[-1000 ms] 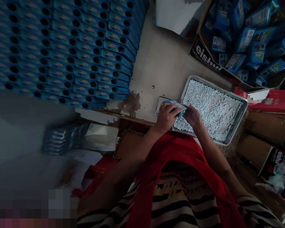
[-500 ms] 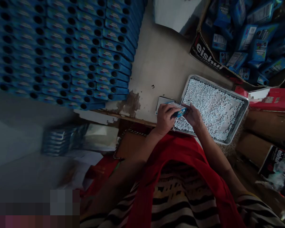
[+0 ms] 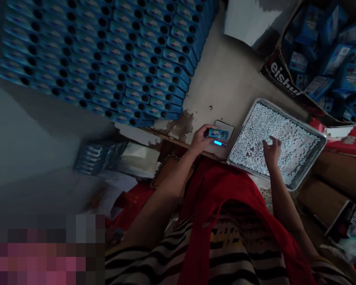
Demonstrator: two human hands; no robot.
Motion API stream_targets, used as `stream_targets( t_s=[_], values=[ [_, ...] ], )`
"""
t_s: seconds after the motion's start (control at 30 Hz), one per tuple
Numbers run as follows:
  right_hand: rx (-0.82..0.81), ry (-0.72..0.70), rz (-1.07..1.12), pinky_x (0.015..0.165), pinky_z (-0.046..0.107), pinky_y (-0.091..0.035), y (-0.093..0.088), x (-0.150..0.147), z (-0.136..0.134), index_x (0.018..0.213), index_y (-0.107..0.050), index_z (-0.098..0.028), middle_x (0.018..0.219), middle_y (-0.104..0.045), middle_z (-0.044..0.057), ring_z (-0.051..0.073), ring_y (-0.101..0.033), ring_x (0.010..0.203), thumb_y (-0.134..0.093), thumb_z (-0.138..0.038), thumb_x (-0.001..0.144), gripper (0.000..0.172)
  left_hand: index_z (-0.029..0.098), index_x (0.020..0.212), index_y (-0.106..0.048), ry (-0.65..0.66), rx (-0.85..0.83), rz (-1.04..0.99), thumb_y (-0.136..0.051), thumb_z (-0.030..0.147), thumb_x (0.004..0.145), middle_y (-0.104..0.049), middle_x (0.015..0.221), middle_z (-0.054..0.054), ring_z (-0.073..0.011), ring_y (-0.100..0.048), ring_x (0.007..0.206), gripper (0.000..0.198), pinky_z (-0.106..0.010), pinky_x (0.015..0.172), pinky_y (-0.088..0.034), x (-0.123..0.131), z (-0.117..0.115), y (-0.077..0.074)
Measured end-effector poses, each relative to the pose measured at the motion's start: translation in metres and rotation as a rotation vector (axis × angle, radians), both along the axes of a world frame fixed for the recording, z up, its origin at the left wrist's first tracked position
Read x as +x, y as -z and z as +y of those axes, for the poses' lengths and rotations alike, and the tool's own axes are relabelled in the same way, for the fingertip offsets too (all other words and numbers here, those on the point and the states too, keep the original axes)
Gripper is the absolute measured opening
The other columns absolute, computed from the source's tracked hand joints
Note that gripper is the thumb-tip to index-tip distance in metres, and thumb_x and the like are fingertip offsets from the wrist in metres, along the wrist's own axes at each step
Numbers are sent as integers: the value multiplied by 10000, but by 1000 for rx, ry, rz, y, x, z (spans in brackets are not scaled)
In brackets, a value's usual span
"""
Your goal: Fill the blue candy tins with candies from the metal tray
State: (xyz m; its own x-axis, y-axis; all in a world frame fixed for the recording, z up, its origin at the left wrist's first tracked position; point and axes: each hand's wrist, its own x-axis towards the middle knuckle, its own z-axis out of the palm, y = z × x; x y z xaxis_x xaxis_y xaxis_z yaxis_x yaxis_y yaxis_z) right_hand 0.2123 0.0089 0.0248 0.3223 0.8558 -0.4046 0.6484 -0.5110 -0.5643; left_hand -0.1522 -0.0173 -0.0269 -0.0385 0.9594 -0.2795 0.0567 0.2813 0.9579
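Note:
A small blue box [image 3: 218,134] lies over a flat scale [image 3: 230,128] whose display glows blue. My left hand [image 3: 201,139] has its fingers around the left end of that box. To the right, a metal tray [image 3: 300,182] holds a layer of small pale pellets [image 3: 249,130]. My right hand [image 3: 272,151] hovers over the pellets, thumb and fingers spread apart, with nothing visible between them.
Stacked blue boxes [image 3: 106,59] fill the table's [image 3: 222,71] left side. A cardboard carton [image 3: 280,75] of loose blue boxes stands at the back right. Beyond the tray's right edge is a red object [image 3: 350,140]. More packs [image 3: 90,158] sit below at left.
My right hand has left the blue box and moved right over the pellets, its fingers now apart. My left hand has set the box over the scale, whose display is now lit. The view has shifted.

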Motion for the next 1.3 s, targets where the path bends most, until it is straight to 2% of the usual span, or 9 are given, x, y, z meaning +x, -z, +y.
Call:
stream_targets(
  t_s=[0.13, 0.3, 0.4, 0.5, 0.6, 0.73, 0.87, 1.0, 1.3],
  values=[
    [4, -314, -303, 959, 477, -571, 6, 18, -21, 1378, -705, -163, 1371, -651, 218, 285, -696, 990, -643, -432, 972, 491, 180, 1257, -727, 35, 38, 16, -812, 218, 786, -783, 1355, -130, -268, -733, 1324, 480, -450, 1223, -535, -1, 4, 3],
    [29, -665, -387, 1110, 540, -493, 19, -18, -41, 1510, -642, -196, 1551, -532, 238, 386, -558, 1344, -677, -389, 957, 586, 209, 1496, -630, -64, 0, 37, -922, 259, 721, -735, 1455, -154, -273, -684, 1405, 829, -452, 1235, -513, -13, -10, -4],
    [-56, -585, -348, 1042, 500, -499, 29, -38, -32, 1476, -662, -219, 1587, -514, 220, 368, -584, 1297, -665, -287, 905, 574, 220, 1467, -646, -172, -59, 95, -929, 326, 746, -772, 1354, -143, -265, -730, 1301, 782, -450, 1152, -564, -30, -27, -4],
    [-125, -427, -286, 899, 416, -499, 32, -35, -12, 1157, -743, -206, 1254, -687, 161, 294, -642, 1032, -666, -272, 845, 328, 203, 1339, -704, -287, -104, 123, -902, 375, 771, -797, 1235, -123, -251, -767, 1167, 627, -427, 1071, -609, -50, -47, -4],
    [-121, -350, -229, 800, 352, -472, 24, -17, 3, 914, -671, -221, 940, -689, 81, 237, -619, 862, -671, -305, 803, 139, 199, 1268, -723, -381, -123, 118, -889, 377, 763, -803, 1194, -102, -246, -769, 1136, 560, -408, 1047, -630, -67, -65, -6],
    [-162, -238, -31, 615, 297, -430, 8, 3, 3, 846, -574, -251, 673, -573, -16, 172, -534, 619, -633, -465, 801, 226, 188, 1205, -737, -444, -134, 128, -876, 351, 771, -807, 1156, -93, -237, -772, 1105, 484, -389, 1040, -638, -77, -75, -9],
    [-185, -138, 134, 479, 253, -316, 1, 6, -10, 750, -425, -287, 600, -423, -81, 106, -366, 491, -589, -585, 778, 341, 192, 1186, -745, -423, -120, 121, -872, 310, 767, -811, 1132, -86, -233, -772, 1080, 453, -382, 1015, -646, -71, -71, -6],
    [-144, -73, 179, 456, 228, -293, 3, 2, -18, 751, -376, -292, 581, -357, -105, 93, -350, 481, -596, -630, 752, 404, 188, 1192, -749, -357, -62, 108, -837, 256, 782, -808, 1138, -90, -231, -771, 1074, 426, -411, 1038, -644, -58, -63, -6],
    [-151, -250, 35, 558, 276, -415, 3, 1, -20, 1078, -651, -215, 618, -668, -33, 155, -557, 501, -646, -682, 789, 549, 164, 1392, -667, -308, 13, 246, -831, 176, 840, -785, 1225, -128, -269, -751, 1150, 577, -467, 1072, -620, -43, -54, -7]
  ],
)
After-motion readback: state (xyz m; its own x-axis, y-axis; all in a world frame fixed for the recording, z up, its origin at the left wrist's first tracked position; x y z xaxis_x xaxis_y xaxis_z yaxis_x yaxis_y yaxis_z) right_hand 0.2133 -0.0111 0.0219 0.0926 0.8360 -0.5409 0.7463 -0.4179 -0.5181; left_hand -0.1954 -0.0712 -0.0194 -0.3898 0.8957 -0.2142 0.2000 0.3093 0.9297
